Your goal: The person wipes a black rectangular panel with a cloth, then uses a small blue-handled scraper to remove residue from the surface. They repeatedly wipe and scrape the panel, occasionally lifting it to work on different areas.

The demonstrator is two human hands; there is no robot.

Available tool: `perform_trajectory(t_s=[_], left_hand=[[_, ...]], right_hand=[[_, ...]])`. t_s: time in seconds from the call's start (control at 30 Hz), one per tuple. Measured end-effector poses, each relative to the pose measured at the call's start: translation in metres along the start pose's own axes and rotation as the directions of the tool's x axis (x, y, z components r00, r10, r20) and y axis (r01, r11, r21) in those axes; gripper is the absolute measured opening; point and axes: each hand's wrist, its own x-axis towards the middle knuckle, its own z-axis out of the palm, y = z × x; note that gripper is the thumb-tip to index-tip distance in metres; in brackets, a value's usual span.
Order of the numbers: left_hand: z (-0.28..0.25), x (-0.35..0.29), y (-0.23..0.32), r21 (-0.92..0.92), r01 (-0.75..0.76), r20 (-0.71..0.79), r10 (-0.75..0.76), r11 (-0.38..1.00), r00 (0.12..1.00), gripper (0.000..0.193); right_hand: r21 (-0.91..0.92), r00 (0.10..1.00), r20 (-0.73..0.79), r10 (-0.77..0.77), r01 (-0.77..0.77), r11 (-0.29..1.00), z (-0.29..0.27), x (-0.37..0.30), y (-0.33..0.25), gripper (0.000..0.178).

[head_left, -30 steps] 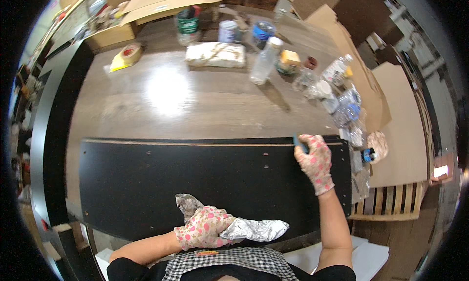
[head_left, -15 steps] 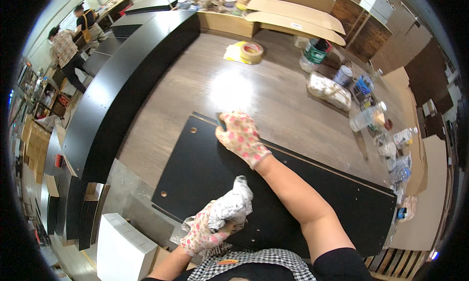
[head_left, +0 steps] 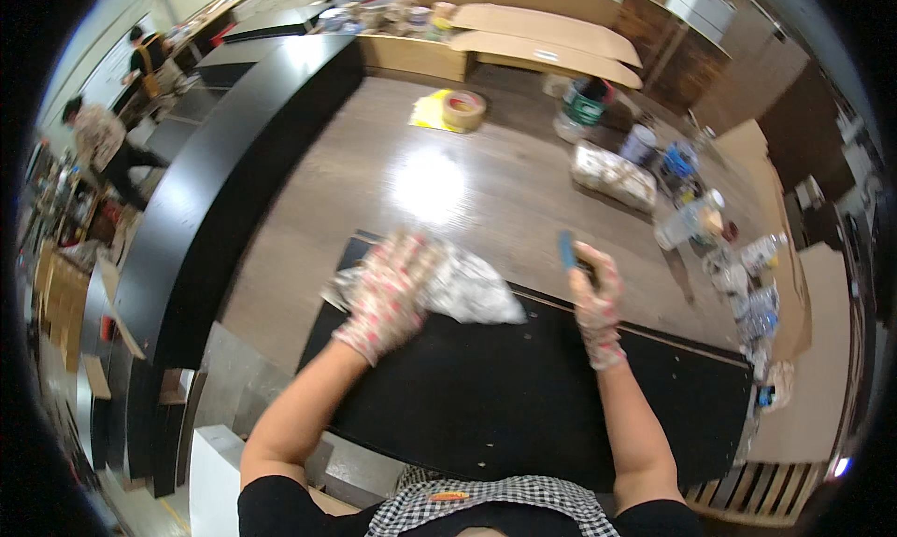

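At the far left of the view, two other people (head_left: 103,145) stand beside a long black counter (head_left: 224,173) that curves up toward the back of the room. Nearer the middle, a flat black board (head_left: 486,397) lies across the wooden floor (head_left: 374,201) in front of the person, its far edge running from the left hand to the right side. The left hand (head_left: 391,289), in a flower-patterned glove, lies palm down with fingers spread on a crumpled pale cloth (head_left: 467,289) at the board's far left corner; the picture is blurred there, so whether the fingers pinch the cloth or only press it cannot be told. The cloth spreads out to the right of the hand, partly on the board and partly over its edge. Farther right, the right hand (head_left: 596,299), in the same kind of glove, is closed around a small blue tool (head_left: 566,249) that sticks up above the fingers at the board's far edge. Beyond the hands, a roll of tape (head_left: 463,108) sits on a yellow sheet on the floor. To the right stand a green bucket (head_left: 585,107), a wrapped tray (head_left: 613,174) and a row of plastic bottles (head_left: 747,285) along a strip of cardboard.
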Motion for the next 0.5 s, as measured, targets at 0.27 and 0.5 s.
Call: perform_trajectory(t_s=[0.27,0.5], left_hand=[[0.019,0.037,-0.042,-0.182,0.242,-0.091,-0.261,0.953,0.961,0.028],[0.043,0.094,0.188,-0.168,-0.046,0.011,0.048,0.985,0.999,0.037]], right_hand=[[-0.286,0.621,-0.680,0.389,-0.714,0.639,-0.372,-0.161,0.062,0.046],[-0.050,0.663,-0.642,0.384,-0.537,0.842,-0.447,-0.224,0.091,0.046]])
